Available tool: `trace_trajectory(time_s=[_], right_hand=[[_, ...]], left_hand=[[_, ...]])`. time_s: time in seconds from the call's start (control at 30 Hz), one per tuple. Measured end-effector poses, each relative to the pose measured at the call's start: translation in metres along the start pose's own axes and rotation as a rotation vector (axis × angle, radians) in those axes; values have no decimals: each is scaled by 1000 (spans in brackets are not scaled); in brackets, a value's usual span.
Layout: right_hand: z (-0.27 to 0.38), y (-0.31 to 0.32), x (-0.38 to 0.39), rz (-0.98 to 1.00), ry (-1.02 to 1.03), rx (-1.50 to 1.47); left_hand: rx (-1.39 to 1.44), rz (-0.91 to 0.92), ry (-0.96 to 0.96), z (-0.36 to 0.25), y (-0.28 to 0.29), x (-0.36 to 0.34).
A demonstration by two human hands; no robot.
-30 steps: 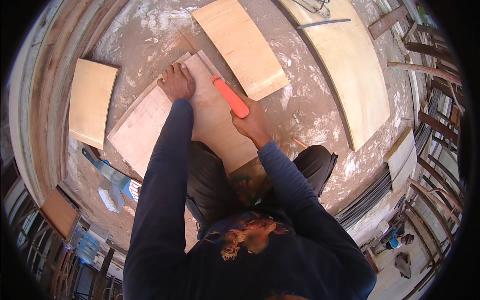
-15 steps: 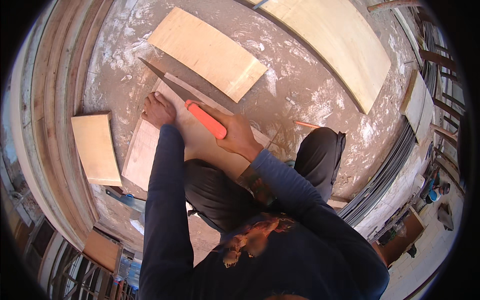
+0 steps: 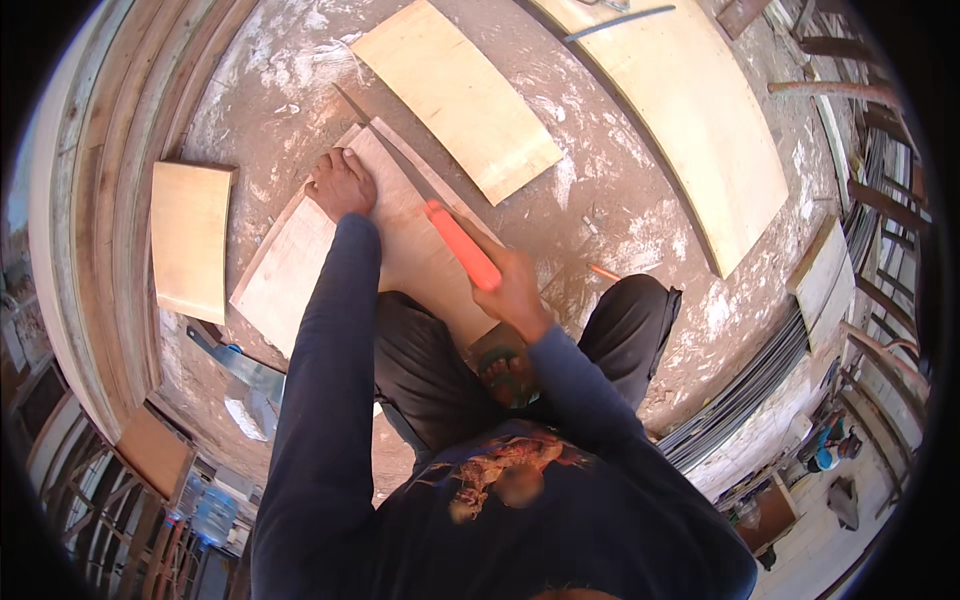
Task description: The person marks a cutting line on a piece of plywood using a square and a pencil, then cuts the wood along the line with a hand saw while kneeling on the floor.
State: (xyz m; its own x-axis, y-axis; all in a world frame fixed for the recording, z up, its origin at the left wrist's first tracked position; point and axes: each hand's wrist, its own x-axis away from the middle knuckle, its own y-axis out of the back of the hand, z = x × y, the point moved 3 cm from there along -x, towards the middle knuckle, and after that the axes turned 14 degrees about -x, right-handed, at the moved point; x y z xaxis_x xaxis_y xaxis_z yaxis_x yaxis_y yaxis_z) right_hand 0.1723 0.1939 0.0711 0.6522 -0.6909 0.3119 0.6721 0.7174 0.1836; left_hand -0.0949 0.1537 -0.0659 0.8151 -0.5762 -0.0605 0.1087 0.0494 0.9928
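Brown floor (image 3: pixel 665 225) with white smears on it lies under all the work. On it, the right hand (image 3: pixel 515 290) is wrapped tight around the red handle of a saw (image 3: pixel 405 165). Most of its fingers are hidden by the handle, so I can't see how they curl. The saw is long and thin. It lies on a slant, going from the right hand away from the person and to the left, and its tip points that way. The blade goes over a wooden board (image 3: pixel 420 245), near the board's right edge, and its tip sticks out past the far corner. The blade's teeth are too small to make out.

The left hand (image 3: pixel 342 183) is just left of the blade and presses on the board by its far left edge. Its fingers are bent there, but I can't tell if they grip under it. The left knee (image 3: pixel 425 350) hides some of the board's near side.

Past both hands is a yellow board (image 3: pixel 460 105). Far to the right of the right hand is a longer yellow board (image 3: pixel 680 130), cut off at the top. Left of the left hand is a small yellow board (image 3: pixel 190 240). Behind that hand, a blue-gray blade (image 3: pixel 235 365) is partly covered by the left sleeve (image 3: pixel 325 370).
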Motion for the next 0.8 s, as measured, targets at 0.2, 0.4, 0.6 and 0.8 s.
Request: trace_trajectory(time_s=[0.2,0.4,0.6,0.8], right_hand=[[21,31,75,85,23,74],[5,-5,-33,-53,49,26],[20,45,113,16,-36,89],[2,1,-32,-41,30,21]], left_hand=[[14,-56,40,22,17,-4],[68,0,17,-7,2,-2],[49,-33,83,24,15,1],[90,-7,2,-6,8,-9]])
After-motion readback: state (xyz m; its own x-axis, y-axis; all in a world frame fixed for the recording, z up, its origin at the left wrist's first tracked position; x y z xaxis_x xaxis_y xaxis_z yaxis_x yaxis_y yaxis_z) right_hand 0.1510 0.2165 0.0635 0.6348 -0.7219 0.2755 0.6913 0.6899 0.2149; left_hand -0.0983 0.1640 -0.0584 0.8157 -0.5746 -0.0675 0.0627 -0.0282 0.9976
